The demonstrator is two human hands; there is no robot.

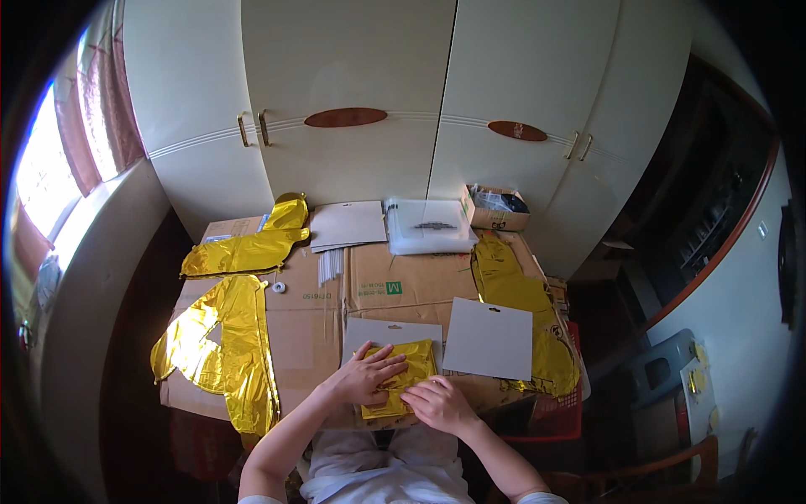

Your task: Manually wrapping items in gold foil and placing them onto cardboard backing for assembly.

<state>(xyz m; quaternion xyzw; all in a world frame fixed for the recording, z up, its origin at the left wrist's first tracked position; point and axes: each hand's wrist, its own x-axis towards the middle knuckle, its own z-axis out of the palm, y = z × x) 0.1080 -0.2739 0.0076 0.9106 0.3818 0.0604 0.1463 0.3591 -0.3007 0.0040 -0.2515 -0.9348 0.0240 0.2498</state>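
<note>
A gold foil balloon (421, 354), folded into a flat, roughly square packet, lies on a white card (357, 329) with a hang hole, near the table's front edge. My left hand (363, 380) lies flat on the packet, fingers stretched out and slightly apart. Bent fingers of my right hand (440, 405) close on the packet's lower right edge; the thumb side is partly hidden. Just right of the packet is a second white card (489, 339), also with a hang hole.
Unfolded gold foil balloons lie at the left (243, 336), far left (239, 254) and right (512, 281) of the cardboard-covered table (306, 332). Along the back are stacked cards (348, 223), white straws (331, 265), clear plastic bags (428, 227) and a small box (502, 220). A tape roll (279, 287) sits left.
</note>
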